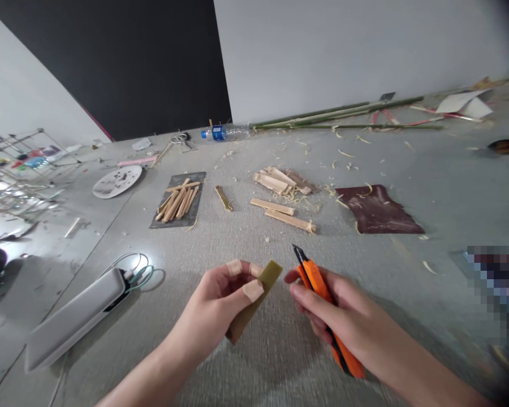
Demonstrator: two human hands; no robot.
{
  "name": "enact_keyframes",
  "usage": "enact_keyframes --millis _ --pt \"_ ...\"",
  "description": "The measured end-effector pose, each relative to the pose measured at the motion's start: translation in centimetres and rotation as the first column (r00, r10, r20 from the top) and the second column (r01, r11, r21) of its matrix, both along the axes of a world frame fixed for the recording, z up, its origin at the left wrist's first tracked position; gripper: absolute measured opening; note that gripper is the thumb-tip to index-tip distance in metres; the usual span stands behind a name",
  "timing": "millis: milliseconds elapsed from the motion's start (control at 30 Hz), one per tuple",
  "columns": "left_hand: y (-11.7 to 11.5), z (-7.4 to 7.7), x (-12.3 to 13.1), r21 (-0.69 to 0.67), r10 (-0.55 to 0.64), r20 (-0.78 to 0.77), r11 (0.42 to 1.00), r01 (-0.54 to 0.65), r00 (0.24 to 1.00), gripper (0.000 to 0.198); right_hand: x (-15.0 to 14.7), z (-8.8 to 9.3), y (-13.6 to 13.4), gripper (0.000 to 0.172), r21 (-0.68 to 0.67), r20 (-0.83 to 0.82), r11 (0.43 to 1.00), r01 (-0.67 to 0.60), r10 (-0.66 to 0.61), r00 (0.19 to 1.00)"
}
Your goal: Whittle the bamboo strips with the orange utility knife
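My left hand (220, 302), with bandages on its fingers and thumb, pinches a flat olive-green bamboo strip (254, 302) that tilts up to the right. In my right hand (339, 305) is an orange and black utility knife (320, 282), its dark blade pointing up and left, apart from the strip. Beyond the hands lie pale split bamboo pieces (280, 212) and a heap of similar pieces with shavings (280, 181). Thin bamboo sticks (178, 200) rest on a dark sandpaper sheet (201, 180). One short greenish piece (223, 198) lies alone between them.
A grey power bank (76, 319) with a cable is at left. Brown sandpaper (382, 209) lies right of the heap. Toward the wall are a plastic bottle (224, 133), long green bamboo poles (339, 116) and a white plate (117, 182). Shavings litter the grey table (220, 243).
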State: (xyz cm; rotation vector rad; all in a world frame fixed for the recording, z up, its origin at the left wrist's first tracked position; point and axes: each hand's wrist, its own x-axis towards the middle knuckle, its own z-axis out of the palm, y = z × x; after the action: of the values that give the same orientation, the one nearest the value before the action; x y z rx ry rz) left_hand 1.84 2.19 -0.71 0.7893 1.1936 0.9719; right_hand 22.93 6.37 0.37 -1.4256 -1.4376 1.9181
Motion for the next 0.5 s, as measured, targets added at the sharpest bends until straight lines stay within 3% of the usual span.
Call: enact_keyframes --millis 133,300,400,500 --pt "-0.32 -0.05 0.30 0.037 -0.096 -0.057 0.994 0.098 0.994 0.029 0.18 -0.37 0.11 0.048 0.027 -0.065 0.999 -0.047 0.049 0.997" --pt "-0.37 -0.33 0.50 0.030 -0.057 -0.024 0.998 0.058 0.998 0.037 0.57 -0.79 0.25 0.039 0.028 -0.085 0.999 -0.047 0.049 0.995" --pt "-0.27 -0.24 0.51 0.041 -0.054 -0.043 0.998 0.056 0.998 0.033 0.57 -0.62 0.26 0.035 -0.006 -0.132 1.000 0.030 -0.031 0.991" --pt "-0.22 -0.02 0.52 0.073 -0.142 -0.088 0.986 0.148 0.986 0.030 0.55 -0.62 0.33 0.032 -0.004 -0.219 0.982 0.189 -0.185 0.958"
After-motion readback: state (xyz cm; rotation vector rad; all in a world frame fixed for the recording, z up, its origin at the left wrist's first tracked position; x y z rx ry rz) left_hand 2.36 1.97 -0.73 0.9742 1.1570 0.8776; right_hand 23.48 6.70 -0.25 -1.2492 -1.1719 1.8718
